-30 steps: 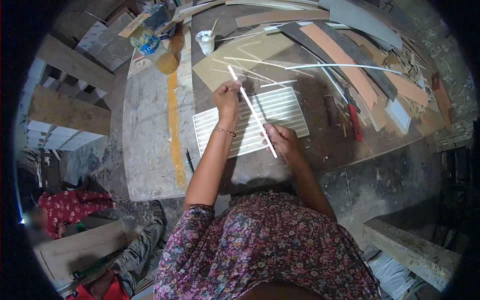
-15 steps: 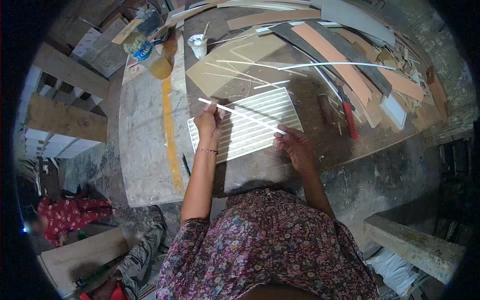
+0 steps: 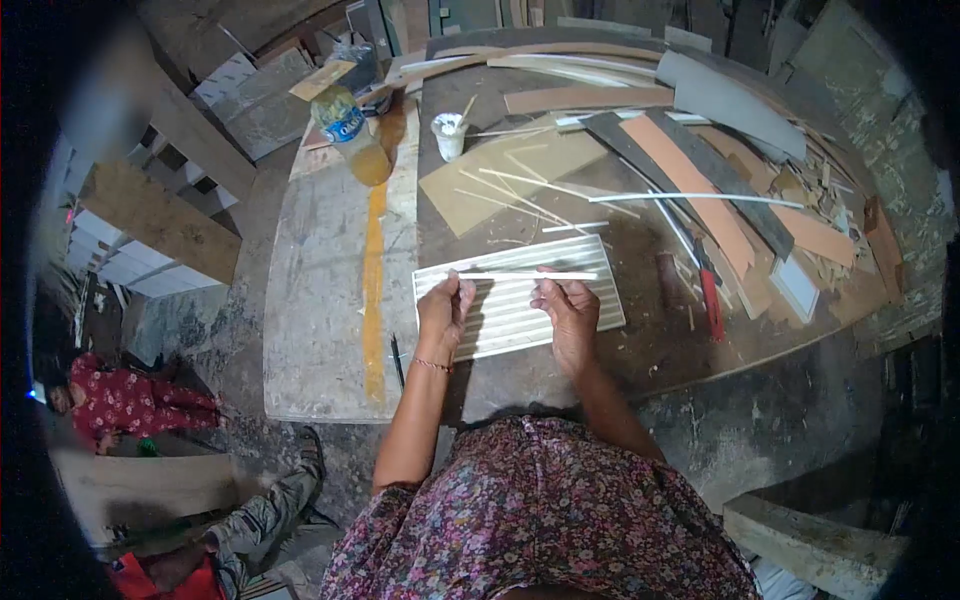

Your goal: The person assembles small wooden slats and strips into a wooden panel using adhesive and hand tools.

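Note:
A thin white strip [image 3: 505, 276] lies nearly level between my two hands, above a white slatted panel [image 3: 500, 340]. The fingers of my left hand [image 3: 442, 310] pinch its left end. My right hand [image 3: 568, 315] grips it right of the middle, and a short end sticks out past the fingers. Beneath both hands the panel rests on the worktable [image 3: 320, 330], its parallel slats set in a thin frame. Parts of the panel are hidden by my hands and forearms.
Behind the panel are a brown board [image 3: 470, 190] with loose strips, a white cup [image 3: 449, 138] with a stick, and a bottle [image 3: 352, 140]. Red-handled pliers or cutters [image 3: 711, 300] lie right, near scrap boards [image 3: 690, 185]. A pen-like tool [image 3: 397, 360] is left. Two people are at lower left.
The strip has turned from a slant to nearly level. My right hand has moved closer to my left. The whole view has shifted, so the table sits lower and further right.

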Demonstrator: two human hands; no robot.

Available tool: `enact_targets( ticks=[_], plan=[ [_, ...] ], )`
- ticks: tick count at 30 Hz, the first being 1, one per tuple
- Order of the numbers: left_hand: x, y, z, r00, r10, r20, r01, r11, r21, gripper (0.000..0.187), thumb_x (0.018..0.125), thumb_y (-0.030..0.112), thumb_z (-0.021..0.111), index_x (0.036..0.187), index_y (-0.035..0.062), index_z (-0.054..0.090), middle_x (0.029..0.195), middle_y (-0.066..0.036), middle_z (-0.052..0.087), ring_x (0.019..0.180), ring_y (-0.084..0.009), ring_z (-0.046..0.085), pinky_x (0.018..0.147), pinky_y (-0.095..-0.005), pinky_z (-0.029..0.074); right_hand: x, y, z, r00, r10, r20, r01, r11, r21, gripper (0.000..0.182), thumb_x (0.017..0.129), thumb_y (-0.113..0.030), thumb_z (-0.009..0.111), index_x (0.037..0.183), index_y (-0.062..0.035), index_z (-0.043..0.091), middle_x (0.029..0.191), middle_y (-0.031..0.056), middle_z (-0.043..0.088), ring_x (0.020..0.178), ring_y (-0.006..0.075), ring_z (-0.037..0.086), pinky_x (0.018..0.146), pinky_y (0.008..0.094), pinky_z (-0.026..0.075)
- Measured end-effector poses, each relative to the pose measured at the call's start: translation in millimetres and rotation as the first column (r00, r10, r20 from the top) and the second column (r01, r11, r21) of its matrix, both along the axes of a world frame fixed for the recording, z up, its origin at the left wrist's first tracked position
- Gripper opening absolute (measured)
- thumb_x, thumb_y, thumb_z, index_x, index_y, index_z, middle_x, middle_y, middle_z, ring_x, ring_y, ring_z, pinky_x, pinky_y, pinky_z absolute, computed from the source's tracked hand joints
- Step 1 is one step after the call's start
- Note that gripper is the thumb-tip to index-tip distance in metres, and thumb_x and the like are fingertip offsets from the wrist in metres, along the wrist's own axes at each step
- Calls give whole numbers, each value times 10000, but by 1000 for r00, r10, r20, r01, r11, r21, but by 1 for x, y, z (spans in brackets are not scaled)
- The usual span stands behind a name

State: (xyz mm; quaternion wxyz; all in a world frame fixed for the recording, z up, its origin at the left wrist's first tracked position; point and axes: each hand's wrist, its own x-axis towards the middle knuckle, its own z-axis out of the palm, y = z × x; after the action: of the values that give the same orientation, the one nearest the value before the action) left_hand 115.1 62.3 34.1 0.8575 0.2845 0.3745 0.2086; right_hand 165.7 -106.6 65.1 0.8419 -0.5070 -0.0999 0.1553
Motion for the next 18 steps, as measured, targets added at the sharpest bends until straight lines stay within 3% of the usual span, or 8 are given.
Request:
enact_targets(
  ticks=[3, 6, 7, 10, 11, 14, 16, 18],
  plan=[
    [-26, -11, 38, 916, -320, -241, 374, 899, 228, 297, 861, 258, 514, 729, 2, 588, 525, -36, 524, 431, -67, 466, 369, -193, 304, 9, 6, 24, 989, -147, -28, 148, 987, 61, 160, 832, -104, 502, 910, 25, 557, 797, 84, 583, 695, 125, 564, 618, 244, 479],
    [-58, -16, 71, 762, -493, -420, 648, 590, 481, 303, 852, 258, 529, 695, 10, 601, 507, -19, 514, 411, -74, 443, 373, -198, 317, 30, 5, 26, 977, -215, -1, 214, 973, 85, 144, 836, -133, 507, 857, 2, 553, 747, 67, 567, 653, 119, 548, 599, 247, 477],
    [-69, -22, 85, 754, -448, -481, 657, 526, 541, 256, 831, 210, 565, 680, 6, 597, 505, -12, 512, 423, -62, 428, 390, -200, 323, 31, 2, 34, 985, -169, 38, 166, 983, 76, 133, 836, -138, 511, 825, -11, 548, 696, 46, 546, 623, 112, 536, 586, 244, 472],
    [-88, -26, 95, 905, -317, -282, 416, 527, 741, 137, 795, 121, 602, 719, 7, 604, 580, -18, 552, 486, -54, 476, 436, -187, 362, 32, 13, 35, 998, -58, -6, 58, 998, -7, 127, 832, -130, 516, 768, -25, 547, 659, 34, 533, 609, 104, 529, 576, 237, 470],
    [-91, -27, 92, 936, -176, -305, 352, 497, 793, 86, 770, 67, 619, 725, -4, 599, 612, -13, 557, 544, -54, 481, 510, -187, 383, 29, 18, 30, 1000, 18, 18, -17, 998, -60, 112, 820, -105, 539, 791, -3, 573, 649, 35, 545, 583, 92, 527, 547, 220, 468],
    [-94, -27, 70, 936, 35, -350, 340, 172, 925, 210, 732, 111, 658, 876, -34, 606, 768, -87, 581, 679, -136, 532, 597, -241, 427, 5, 52, 0, 989, 146, -40, -151, 965, -216, 114, 803, -79, 563, 849, 19, 597, 672, 44, 573, 555, 87, 528, 514, 210, 464],
    [-97, -34, 57, 917, 53, -396, 379, 201, 903, 289, 723, 127, 665, 957, -25, 594, 820, -130, 583, 719, -176, 559, 604, -279, 449, -8, 72, -22, 969, 238, -62, -246, 935, -255, 155, 784, -62, 589, 900, 39, 600, 701, 63, 599, 545, 91, 541, 477, 205, 459],
    [-99, -36, 30, 938, 77, -339, 290, 364, 885, 332, 692, 147, 689, 943, -47, 591, 770, -171, 578, 646, -242, 560, 561, -311, 450, -21, 100, -41, 956, 263, -130, -292, 895, -337, 164, 770, -36, 598, 906, 55, 592, 698, 69, 599, 554, 94, 545, 461, 205, 458]
  ],
)
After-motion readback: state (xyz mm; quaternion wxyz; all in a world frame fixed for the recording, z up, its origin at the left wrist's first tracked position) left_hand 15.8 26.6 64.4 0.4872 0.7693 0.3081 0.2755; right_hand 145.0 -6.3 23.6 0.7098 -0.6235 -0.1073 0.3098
